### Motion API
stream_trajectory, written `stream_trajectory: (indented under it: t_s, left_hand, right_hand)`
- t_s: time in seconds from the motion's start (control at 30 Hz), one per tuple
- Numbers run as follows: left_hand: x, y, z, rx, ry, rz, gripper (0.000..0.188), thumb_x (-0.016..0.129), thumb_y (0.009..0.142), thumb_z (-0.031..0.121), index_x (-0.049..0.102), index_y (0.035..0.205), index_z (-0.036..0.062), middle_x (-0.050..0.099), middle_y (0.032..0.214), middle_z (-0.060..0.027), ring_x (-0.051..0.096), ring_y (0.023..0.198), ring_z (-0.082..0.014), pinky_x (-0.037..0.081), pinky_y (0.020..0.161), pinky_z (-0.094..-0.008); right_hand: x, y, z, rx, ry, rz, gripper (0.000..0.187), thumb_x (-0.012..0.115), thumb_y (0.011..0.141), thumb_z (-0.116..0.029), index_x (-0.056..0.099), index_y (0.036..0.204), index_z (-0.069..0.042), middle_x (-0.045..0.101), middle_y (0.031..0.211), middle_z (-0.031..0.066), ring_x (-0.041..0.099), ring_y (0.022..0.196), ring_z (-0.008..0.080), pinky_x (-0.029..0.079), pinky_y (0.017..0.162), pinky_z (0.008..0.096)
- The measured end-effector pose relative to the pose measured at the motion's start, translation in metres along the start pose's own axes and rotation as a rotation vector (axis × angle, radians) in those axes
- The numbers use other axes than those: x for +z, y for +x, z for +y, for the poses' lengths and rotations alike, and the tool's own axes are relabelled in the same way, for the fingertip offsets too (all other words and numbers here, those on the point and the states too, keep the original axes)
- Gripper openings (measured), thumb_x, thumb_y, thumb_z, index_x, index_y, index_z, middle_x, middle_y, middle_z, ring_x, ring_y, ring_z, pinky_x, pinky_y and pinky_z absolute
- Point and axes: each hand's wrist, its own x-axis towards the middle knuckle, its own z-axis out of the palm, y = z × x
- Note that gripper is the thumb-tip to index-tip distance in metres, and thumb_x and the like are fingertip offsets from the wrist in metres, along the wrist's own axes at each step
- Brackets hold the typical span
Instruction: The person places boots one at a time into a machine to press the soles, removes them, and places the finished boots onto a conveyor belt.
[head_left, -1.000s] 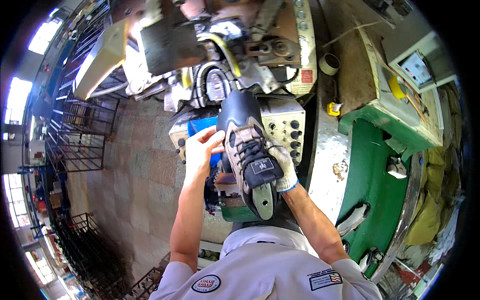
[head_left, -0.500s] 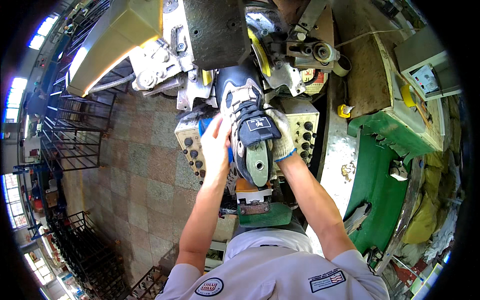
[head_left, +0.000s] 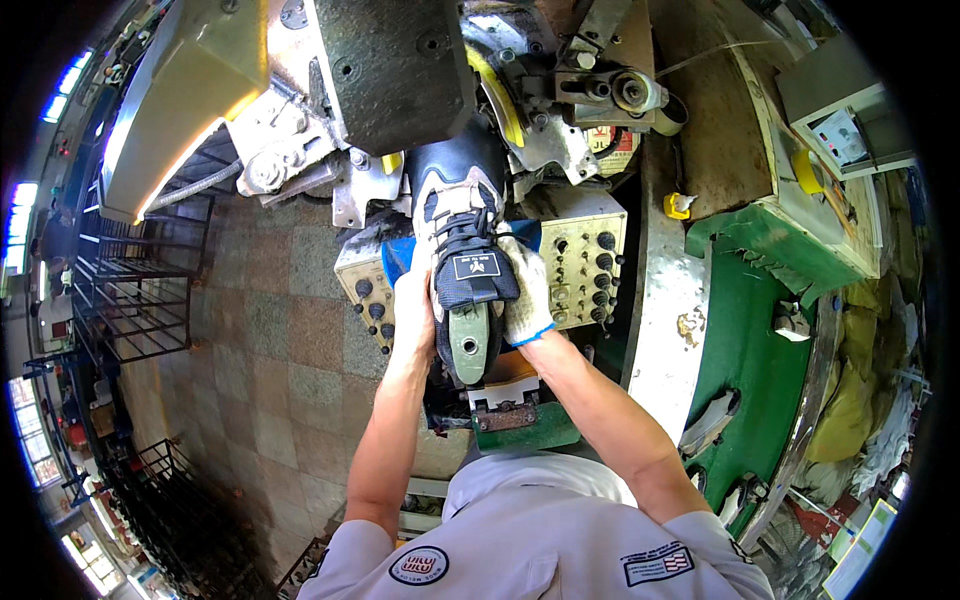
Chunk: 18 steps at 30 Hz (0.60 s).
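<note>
A black, white and beige sneaker [head_left: 466,225] lies with its toe under the dark metal block [head_left: 390,75] of a machine and its heel toward me. From its opening shows a green shoe last [head_left: 468,345] with a round hole. My bare left hand [head_left: 414,310] is closed along the shoe's left side, its fingers partly hidden. Against the right side presses my right hand [head_left: 526,290], in a white knitted glove with a blue cuff edge. The black tongue, with a label, hangs back over the laces. Blue material [head_left: 398,258] shows beside the shoe.
Cream control boxes [head_left: 585,265] with black knobs flank the shoe. A yellowish machine cover [head_left: 185,100] is at upper left. On the right runs a green surface [head_left: 750,370] with shoes on it, beside a metal edge [head_left: 672,320]. Black racks [head_left: 150,280] stand at left.
The view has shifted, and the shoe's heel has swung left and slightly toward me. My left hand has moved down and lies closer along the shoe; my right hand stays on its side.
</note>
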Motion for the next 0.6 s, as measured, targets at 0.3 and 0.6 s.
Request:
stream_trajectory:
  t_s: [0.3, 0.6]
  left_hand:
    - [0.008, 0.005, -0.023, 0.086, 0.092, 0.042, 0.047, 0.049, 0.107, 0.040, 0.070, 0.115, -0.0010, 0.071, 0.101, -0.0023, 0.062, 0.087, -0.0090, 0.049, 0.079, -0.0258]
    - [0.013, 0.007, -0.022, 0.138, 0.070, -0.013, 0.047, 0.044, 0.109, 0.037, 0.068, 0.118, -0.0028, 0.071, 0.107, -0.0043, 0.062, 0.093, -0.0095, 0.050, 0.084, -0.0263]
  right_hand:
    - [-0.017, 0.016, -0.015, 0.072, -0.022, -0.057, 0.025, 0.066, 0.097, -0.026, 0.070, 0.104, -0.003, 0.069, 0.091, 0.0023, 0.064, 0.077, 0.0104, 0.052, 0.069, 0.0257]
    - [-0.033, 0.023, -0.001, -0.041, -0.179, -0.102, 0.031, 0.062, 0.100, -0.031, 0.070, 0.101, -0.001, 0.067, 0.089, 0.0003, 0.059, 0.076, 0.0072, 0.049, 0.068, 0.0247]
